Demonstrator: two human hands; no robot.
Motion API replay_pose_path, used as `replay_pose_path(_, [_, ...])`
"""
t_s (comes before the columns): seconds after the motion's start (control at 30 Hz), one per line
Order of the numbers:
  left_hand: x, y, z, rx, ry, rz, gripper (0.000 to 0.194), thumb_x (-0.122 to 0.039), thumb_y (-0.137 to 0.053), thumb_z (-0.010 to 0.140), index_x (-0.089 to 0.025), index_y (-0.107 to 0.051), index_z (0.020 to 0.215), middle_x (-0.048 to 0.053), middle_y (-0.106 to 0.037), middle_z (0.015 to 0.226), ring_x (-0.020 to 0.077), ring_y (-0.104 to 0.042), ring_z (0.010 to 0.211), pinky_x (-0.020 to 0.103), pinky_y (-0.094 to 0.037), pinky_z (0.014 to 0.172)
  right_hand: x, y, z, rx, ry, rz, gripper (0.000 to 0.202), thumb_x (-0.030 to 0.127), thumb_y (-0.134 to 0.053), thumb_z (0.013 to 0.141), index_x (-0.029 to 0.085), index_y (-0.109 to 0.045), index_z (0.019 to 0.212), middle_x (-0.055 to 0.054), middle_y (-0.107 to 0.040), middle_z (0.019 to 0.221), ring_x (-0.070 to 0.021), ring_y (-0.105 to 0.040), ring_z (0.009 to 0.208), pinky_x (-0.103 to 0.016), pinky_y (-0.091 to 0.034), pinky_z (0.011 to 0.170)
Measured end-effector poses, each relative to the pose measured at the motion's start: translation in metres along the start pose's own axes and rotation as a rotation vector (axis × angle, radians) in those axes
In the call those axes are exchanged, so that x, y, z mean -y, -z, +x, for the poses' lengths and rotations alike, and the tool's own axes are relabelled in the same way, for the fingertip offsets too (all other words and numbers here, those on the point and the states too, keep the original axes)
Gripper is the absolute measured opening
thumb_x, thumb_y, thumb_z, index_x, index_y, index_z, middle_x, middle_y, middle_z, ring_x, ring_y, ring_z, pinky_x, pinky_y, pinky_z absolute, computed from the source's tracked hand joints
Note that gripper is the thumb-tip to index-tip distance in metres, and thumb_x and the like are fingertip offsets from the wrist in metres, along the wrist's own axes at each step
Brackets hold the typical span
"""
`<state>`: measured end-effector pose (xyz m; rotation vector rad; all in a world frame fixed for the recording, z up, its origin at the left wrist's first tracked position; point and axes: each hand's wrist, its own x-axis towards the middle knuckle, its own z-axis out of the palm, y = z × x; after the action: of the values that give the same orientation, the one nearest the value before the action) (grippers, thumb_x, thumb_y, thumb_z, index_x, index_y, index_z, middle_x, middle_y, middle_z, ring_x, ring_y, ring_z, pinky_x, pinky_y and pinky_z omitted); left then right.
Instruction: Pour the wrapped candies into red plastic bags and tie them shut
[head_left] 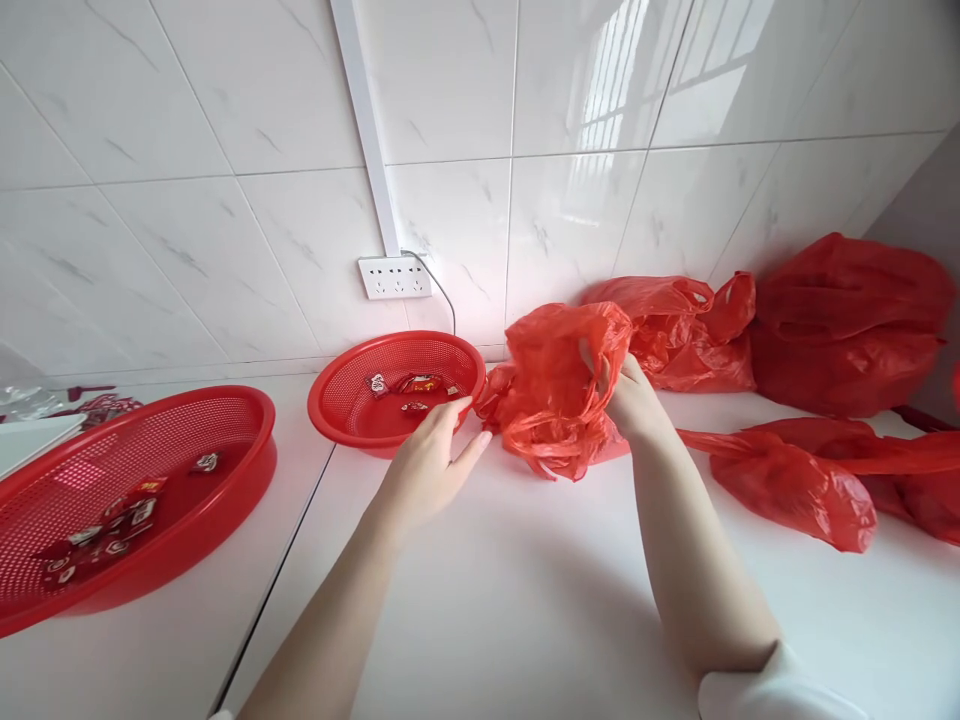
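My left hand [429,462] is by the right front rim of a small red mesh basket [349,425], its fingers stretched out and the thumb apart. It holds nothing, and I cannot tell whether the fingertips touch the rim. Inside that basket lie a few small wrapped pieces [420,384], perhaps sweets. To the right, my right hand [631,398] grips the upper side of a crumpled red plastic bag [555,350], which stands on the white tabletop with its mouth open. Some of the right fingers are hidden behind the plastic. What the bag contains does not show.
A larger red mesh basket [247,440] with several wrapped pieces stands at the left. More red plastic bags [847,320] sit along the wall at the right, and another bag [795,490] lies in front of them. A power socket [395,278] with a black cable is on the tiled wall.
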<state>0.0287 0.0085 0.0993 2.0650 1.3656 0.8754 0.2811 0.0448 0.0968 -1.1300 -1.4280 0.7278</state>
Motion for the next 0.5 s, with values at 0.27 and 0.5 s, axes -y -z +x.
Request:
replay_pose_path(0.27, [-0.006, -0.014, 0.001, -0.023, -0.055, -0.211, 0.031, -0.048, -0.057, 0.084, -0.020, -0.066, 0.093, 0.004, -0.068, 0.092, 0.0207, -0.063, 0.084, 0.028, -0.049, 0.069, 0.026, -0.047, -0.021, 0.412, 0.097, 0.186, 0.036, 0.038, -0.070, 0.076, 0.021, -0.060, 0.105, -0.006, -0.066, 0.102, -0.0226, -0.063, 0.092, -0.034, -0.054, 0.075])
replay_pose_path(0.5, [0.016, 0.012, 0.015, -0.130, 0.146, -0.816, 0.017, -0.033, -0.055, 0.086, -0.019, -0.062, 0.093, 0.004, -0.067, 0.093, 0.0176, -0.064, 0.085, 0.029, -0.051, 0.073, 0.009, -0.030, -0.014, 0.304, 0.106, -0.040, 0.042, 0.022, -0.064, 0.076, 0.023, -0.057, 0.117, -0.004, -0.064, 0.111, -0.0198, -0.061, 0.098, -0.030, -0.051, 0.079])
